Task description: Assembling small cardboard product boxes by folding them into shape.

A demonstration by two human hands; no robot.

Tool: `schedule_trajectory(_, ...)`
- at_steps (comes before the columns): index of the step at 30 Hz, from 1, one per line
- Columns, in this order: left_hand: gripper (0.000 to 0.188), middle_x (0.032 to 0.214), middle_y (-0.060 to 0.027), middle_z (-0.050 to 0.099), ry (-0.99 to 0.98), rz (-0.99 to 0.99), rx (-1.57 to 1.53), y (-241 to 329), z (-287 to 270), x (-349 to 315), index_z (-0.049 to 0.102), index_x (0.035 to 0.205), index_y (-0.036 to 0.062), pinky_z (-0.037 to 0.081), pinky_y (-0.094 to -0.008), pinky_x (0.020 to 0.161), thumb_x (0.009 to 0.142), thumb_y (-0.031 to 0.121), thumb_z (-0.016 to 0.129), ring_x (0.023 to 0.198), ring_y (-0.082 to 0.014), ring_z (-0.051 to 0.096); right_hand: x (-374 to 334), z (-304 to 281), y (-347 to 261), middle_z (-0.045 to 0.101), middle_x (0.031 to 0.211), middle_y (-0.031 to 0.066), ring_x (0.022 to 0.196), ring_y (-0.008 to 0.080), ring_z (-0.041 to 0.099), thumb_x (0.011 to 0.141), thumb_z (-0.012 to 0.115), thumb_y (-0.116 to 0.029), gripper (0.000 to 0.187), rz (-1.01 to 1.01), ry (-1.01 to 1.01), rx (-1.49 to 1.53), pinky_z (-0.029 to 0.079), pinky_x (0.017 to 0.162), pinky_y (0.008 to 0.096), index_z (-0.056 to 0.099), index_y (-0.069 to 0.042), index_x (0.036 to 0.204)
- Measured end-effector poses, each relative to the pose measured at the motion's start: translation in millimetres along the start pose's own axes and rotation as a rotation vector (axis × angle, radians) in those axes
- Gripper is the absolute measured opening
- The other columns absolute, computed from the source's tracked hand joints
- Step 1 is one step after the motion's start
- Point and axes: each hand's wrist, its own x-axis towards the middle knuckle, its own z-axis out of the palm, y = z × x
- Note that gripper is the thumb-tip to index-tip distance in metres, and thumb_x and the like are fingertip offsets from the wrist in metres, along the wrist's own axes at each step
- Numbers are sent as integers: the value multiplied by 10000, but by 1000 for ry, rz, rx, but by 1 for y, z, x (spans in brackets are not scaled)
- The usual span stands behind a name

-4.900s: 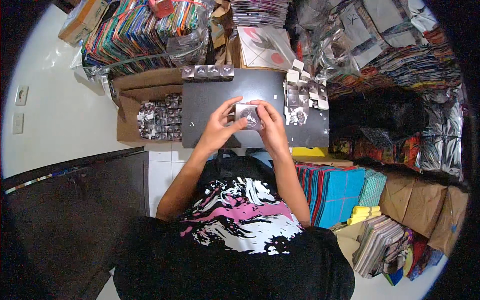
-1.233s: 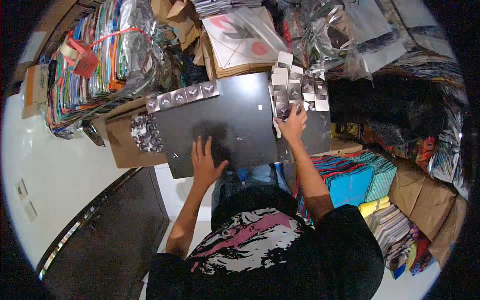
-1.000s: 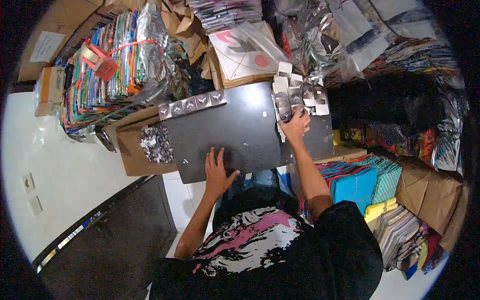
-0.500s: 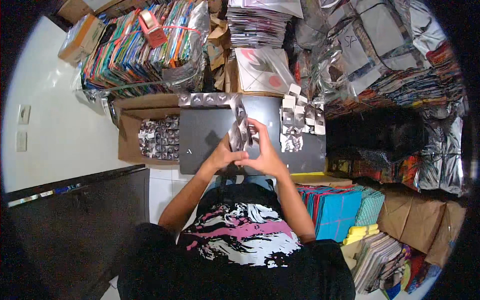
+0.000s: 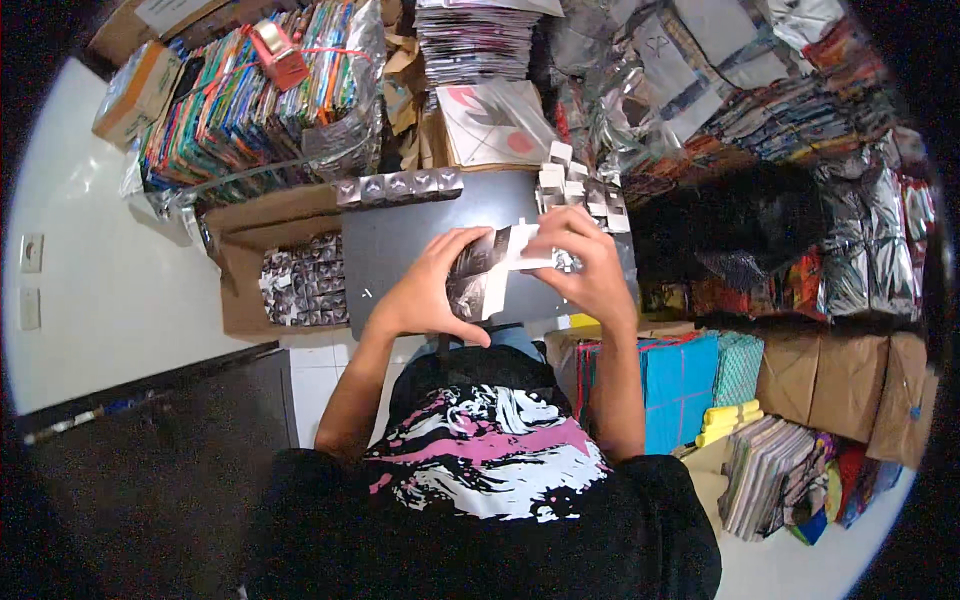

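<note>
A small dark printed carton point(image 5: 470, 278) with white open flaps point(image 5: 518, 246) is held above the grey table point(image 5: 395, 245). My left hand point(image 5: 415, 298) wraps round its left side, fingers over the top and thumb below. At the flap end, my right hand point(image 5: 592, 268) pinches a white flap, its fingertips slightly blurred. A row of similar closed cartons point(image 5: 400, 187) stands along the table's far left edge. Unfolded cartons point(image 5: 575, 190) with white flaps lie in a pile at the far right of the table, partly behind my right hand.
Left of the table, a cardboard box point(image 5: 235, 290) holds many small cartons. Bundled colourful packets point(image 5: 250, 120) with a red tape dispenser point(image 5: 280, 58) are stacked behind it. A paper stack point(image 5: 475, 45) rises at the back. Blue packs point(image 5: 680, 385) stand at my right.
The carton has turned from upright to lying sideways, its white flaps now facing right. My right hand has moved right and up to the flaps. The whole view has shifted slightly.
</note>
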Motion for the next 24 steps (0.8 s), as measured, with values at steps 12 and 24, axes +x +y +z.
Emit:
schedule_trajectory(12,975,1182,-222,704,31,-197,85,22,27,47,633,1306,-2,528,-419,983,521,461,979,1087,-345,692,-18,-23,14,195,1722,92,1541,484,178,726,752,-47,355,36,-223,-466,297,1199,611,849,-266,989)
schedule_trajectory(24,290,960,-64,769,469,-547,-675,12,140,121,735,1063,-36,569,-300,714,914,197,822,801,-111,699,-43,-93,101,596,1342,102,1180,191,608,873,819,-104,605,464,323,579,527,976,337,566,-50,1420)
